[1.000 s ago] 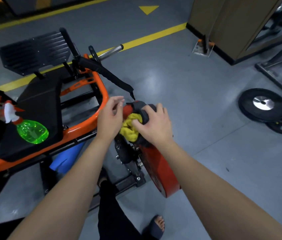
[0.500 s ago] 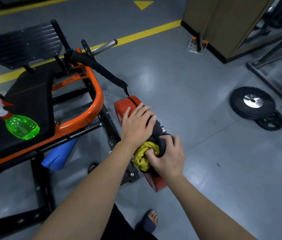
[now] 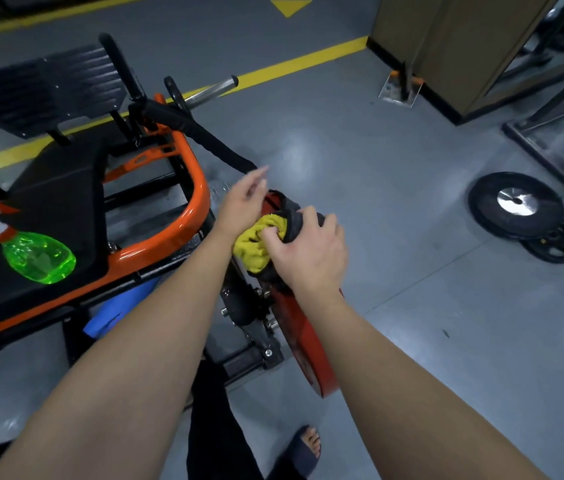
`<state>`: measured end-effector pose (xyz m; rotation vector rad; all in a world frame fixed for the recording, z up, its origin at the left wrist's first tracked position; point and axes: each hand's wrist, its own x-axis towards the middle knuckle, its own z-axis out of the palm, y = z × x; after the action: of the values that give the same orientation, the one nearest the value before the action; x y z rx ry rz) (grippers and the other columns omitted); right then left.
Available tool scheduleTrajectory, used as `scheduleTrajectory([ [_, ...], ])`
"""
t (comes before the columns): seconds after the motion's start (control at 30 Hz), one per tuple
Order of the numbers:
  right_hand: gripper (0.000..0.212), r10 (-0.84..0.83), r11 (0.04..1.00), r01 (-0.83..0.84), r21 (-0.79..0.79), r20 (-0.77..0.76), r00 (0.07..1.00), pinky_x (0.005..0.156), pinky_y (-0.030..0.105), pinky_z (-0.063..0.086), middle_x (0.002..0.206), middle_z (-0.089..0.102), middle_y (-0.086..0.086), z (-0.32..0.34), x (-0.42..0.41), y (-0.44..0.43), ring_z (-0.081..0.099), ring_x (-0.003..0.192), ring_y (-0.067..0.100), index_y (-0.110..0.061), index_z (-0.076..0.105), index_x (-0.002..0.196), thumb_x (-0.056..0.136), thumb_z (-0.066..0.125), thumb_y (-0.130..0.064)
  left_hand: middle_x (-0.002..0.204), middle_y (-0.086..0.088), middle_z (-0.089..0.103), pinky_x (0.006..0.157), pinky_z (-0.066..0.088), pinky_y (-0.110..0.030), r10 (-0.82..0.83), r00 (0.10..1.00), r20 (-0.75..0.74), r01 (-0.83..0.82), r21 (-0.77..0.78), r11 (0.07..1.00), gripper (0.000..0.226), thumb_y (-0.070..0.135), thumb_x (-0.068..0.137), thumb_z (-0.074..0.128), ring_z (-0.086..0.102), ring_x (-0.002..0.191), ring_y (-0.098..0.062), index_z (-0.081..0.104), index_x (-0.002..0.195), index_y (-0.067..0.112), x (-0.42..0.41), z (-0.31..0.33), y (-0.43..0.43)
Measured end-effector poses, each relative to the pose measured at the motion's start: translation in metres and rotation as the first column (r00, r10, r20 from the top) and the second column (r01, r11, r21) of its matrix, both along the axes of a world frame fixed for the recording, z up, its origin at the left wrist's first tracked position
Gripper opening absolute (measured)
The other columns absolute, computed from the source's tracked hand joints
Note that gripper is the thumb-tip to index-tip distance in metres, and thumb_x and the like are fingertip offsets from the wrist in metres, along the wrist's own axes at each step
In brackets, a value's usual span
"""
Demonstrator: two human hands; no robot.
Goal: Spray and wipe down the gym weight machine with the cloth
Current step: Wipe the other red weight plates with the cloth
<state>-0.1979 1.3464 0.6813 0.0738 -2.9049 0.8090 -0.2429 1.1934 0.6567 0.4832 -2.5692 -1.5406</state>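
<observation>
Cloth [image 3: 252,244] — one, yellow and black, bunched up — is sitting on the top edge of the red plate [image 3: 308,341] at the side of the orange-framed weight machine [image 3: 187,220], just in front of the person. Right hand [image 3: 311,251] is clamping down over the cloth, its fingers curled tight into the folds and pressing it against the plate. Left hand [image 3: 240,207] is hovering right beside it with fingers loosely spread and slightly blurred, gripping nothing; whether it is touching the plate's edge I cannot tell. One green spray bottle [image 3: 36,252] with a white and orange trigger head is lying on its side on the machine's black seat pad [image 3: 52,202], well apart from both hands. One black ribbed footplate [image 3: 48,88] is standing tilted at the far end of the frame, next to one chrome bar [image 3: 213,90]. Two black weight discs [image 3: 522,213] are lying flat on the grey floor [image 3: 377,168] to the right — a larger one overlapping a smaller one. One sandalled foot [image 3: 303,448] is showing at the bottom edge
</observation>
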Motion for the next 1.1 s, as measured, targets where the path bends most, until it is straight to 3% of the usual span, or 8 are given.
scheduleTrajectory([
  [0.1, 0.061, 0.018, 0.998, -0.018, 0.053, -0.004, 1.000, 0.079, 0.043, 0.044, 0.106, 0.054, 0.009, 0.003, -0.018, -0.013, 0.053, 0.102, 0.033, -0.023, 0.060, 0.116, 0.078, 0.045, -0.069, 0.137, 0.005, 0.064, 0.114, 0.041, -0.028, 0.349, 0.933, -0.093, -0.313, 0.273, 0.910, 0.035, 0.028, 0.108, 0.045, 0.056, 0.130, -0.003, 0.062, 0.137, 0.019, 0.040, 0.003, -0.013],
  [0.2, 0.060, 0.074, 0.994, -0.077, 0.073, 0.033, 0.997, 0.080, 0.042, 0.044, 0.109, 0.056, 0.010, 0.006, -0.037, -0.031, 0.053, 0.106, 0.034, -0.021, 0.060, 0.118, 0.081, 0.049, -0.067, 0.120, 0.017, 0.067, 0.101, 0.041, -0.012, 0.292, 0.955, -0.051, -0.277, 0.194, 0.941, 0.029, 0.022, 0.109, 0.044, 0.057, 0.113, 0.014, 0.067, 0.127, 0.020, 0.088, 0.008, -0.002],
  [0.37, 0.060, 0.204, 0.976, -0.213, 0.052, 0.134, 0.970, 0.081, 0.042, 0.045, 0.114, 0.056, 0.011, 0.008, -0.056, -0.047, 0.052, 0.110, 0.035, -0.022, 0.059, 0.120, 0.081, 0.049, -0.067, 0.107, 0.022, 0.065, 0.077, 0.037, 0.001, 0.379, 0.924, -0.053, -0.364, 0.177, 0.914, 0.026, 0.023, 0.108, 0.047, 0.056, 0.094, 0.020, 0.066, 0.126, 0.023, 0.117, 0.019, 0.004],
  [0.47, 0.057, 0.198, 0.980, -0.199, 0.008, 0.096, 0.976, 0.083, 0.041, 0.044, 0.112, 0.054, 0.010, 0.010, -0.037, -0.029, 0.051, 0.110, 0.034, -0.023, 0.059, 0.118, 0.080, 0.055, -0.065, 0.111, 0.023, 0.063, 0.077, 0.036, 0.002, 0.368, 0.926, -0.084, -0.354, 0.141, 0.924, 0.026, 0.023, 0.108, 0.047, 0.054, 0.094, 0.025, 0.065, 0.127, 0.024, 0.115, 0.035, 0.002],
  [0.63, 0.049, 0.025, 0.983, -0.036, -0.180, -0.061, 0.998, 0.078, 0.042, 0.052, 0.103, 0.054, 0.006, -0.012, 0.033, 0.039, 0.057, 0.100, 0.033, -0.026, 0.065, 0.111, 0.071, 0.065, -0.055, 0.129, 0.012, 0.063, 0.106, 0.044, -0.028, 0.289, 0.955, -0.067, -0.285, 0.061, 0.957, 0.032, 0.030, 0.108, 0.046, 0.056, 0.118, -0.001, 0.064, 0.134, 0.022, 0.085, 0.046, 0.031],
  [0.73, 0.052, -0.060, 0.973, 0.047, -0.226, -0.051, 0.997, 0.074, 0.042, 0.055, 0.101, 0.055, 0.002, -0.027, 0.065, 0.075, 0.062, 0.097, 0.033, -0.026, 0.064, 0.110, 0.067, 0.064, -0.054, 0.162, 0.004, 0.038, 0.127, 0.015, -0.051, 0.013, 0.996, 0.093, 0.003, -0.179, 0.984, 0.043, 0.043, 0.108, 0.041, 0.024, 0.153, -0.015, 0.053, 0.147, 0.028, 0.069, 0.036, 0.070],
  [0.87, 0.056, -0.088, 0.968, 0.088, -0.237, 0.013, 0.996, 0.071, 0.038, 0.054, 0.100, 0.053, -0.006, -0.032, 0.074, 0.087, 0.062, 0.097, 0.024, -0.028, 0.061, 0.110, 0.063, 0.060, -0.059, 0.171, 0.007, 0.013, 0.125, -0.001, -0.059, -0.067, 0.966, 0.249, 0.206, -0.592, 0.779, 0.057, 0.059, 0.106, 0.022, 0.002, 0.158, -0.022, 0.021, 0.160, 0.044, 0.072, 0.023, 0.091],
  [1.1, 0.056, -0.091, 0.965, 0.084, -0.249, -0.016, 0.996, 0.074, 0.039, 0.053, 0.099, 0.056, -0.003, -0.028, 0.059, 0.071, 0.060, 0.097, 0.026, -0.025, 0.063, 0.107, 0.064, 0.059, -0.060, 0.167, 0.010, 0.025, 0.124, 0.003, -0.062, -0.067, 0.974, 0.214, 0.176, -0.544, 0.820, 0.047, 0.063, 0.103, 0.029, 0.010, 0.156, -0.022, 0.044, 0.144, 0.047, 0.057, 0.014, 0.076],
])
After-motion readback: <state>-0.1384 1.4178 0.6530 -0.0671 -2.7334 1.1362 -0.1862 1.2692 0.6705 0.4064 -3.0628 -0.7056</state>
